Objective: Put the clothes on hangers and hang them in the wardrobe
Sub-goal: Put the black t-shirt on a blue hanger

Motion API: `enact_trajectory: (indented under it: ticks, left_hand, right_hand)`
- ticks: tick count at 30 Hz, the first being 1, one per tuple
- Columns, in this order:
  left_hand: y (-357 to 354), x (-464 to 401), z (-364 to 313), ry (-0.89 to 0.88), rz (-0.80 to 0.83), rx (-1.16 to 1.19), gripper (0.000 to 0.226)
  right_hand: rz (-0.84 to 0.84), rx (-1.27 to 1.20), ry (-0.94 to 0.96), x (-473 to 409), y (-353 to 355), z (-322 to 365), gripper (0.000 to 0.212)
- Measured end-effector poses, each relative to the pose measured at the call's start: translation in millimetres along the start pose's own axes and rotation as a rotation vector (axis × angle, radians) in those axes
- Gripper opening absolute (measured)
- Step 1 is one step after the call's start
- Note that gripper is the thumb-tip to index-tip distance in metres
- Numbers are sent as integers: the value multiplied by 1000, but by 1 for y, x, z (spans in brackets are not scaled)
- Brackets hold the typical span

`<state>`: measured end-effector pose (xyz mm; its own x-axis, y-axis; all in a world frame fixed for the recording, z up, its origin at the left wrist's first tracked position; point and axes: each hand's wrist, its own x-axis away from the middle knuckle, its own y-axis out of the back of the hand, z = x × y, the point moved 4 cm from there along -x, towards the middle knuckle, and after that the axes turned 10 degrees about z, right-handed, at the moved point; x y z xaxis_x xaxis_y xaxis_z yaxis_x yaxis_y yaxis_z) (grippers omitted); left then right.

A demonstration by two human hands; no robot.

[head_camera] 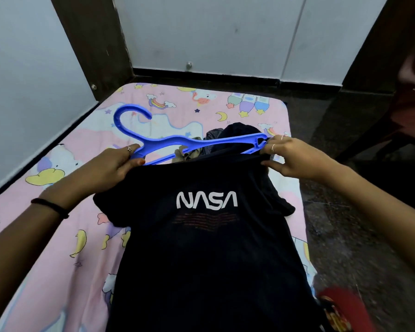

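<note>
Watching from beside the bed (65,212), biggest thing first: one pink cartoon-print mattress, running from 6 up to 12 o'clock, with one dark NASA t-shirt (209,248) spread down its middle and its collar end lifted toward 12. Behind the collar, around 12 o'clock, there's one small heap of other clothes (210,140); can't tell how many pieces are in it. One blue hanger (177,141) is up at the neckline, hook sticking out toward 10 o'clock.

Two hands at work. Left hand (110,166), at 9 o'clock of the collar, has its fingers (132,149) wrapped around the hanger near the neck, and it looks like some shirt fabric is bunched in there too. Right hand (295,159), at 3 o'clock, is pinching the collar edge right at the hanger's far arm tip.

What could go sideways, I reckon: only that right tip seems near the neck opening, so if the fabric gets tugged too hard the collar could stretch, or the shirt slips off one arm and hangs lopsided. That loose hook might also snag the bedsheet.
</note>
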<state>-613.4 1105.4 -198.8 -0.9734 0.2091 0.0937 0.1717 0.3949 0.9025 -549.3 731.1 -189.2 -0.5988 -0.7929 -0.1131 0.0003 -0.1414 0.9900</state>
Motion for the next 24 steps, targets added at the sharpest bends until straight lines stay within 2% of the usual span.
enact_trajectory:
  ticks: [2,6,14,17,24]
  left_hand:
    - [4,6,2,-8,43,-50,45]
    - [6,20,-6,-50,96,-131,52]
    - [5,6,-45,-55,-94,17,31]
    - [-1,-13,-70,-98,-102,61,17]
    - [-20,-38,-105,-104,-113,107,11]
  right_hand:
    - [-62,-2,22,1,6,10,17]
    - [-62,4,49,-1,9,24,14]
    - [-38,-11,25,-24,20,40,17]
    - [-41,-39,21,-25,26,44,20]
    - [-62,-67,-32,7,39,49,21]
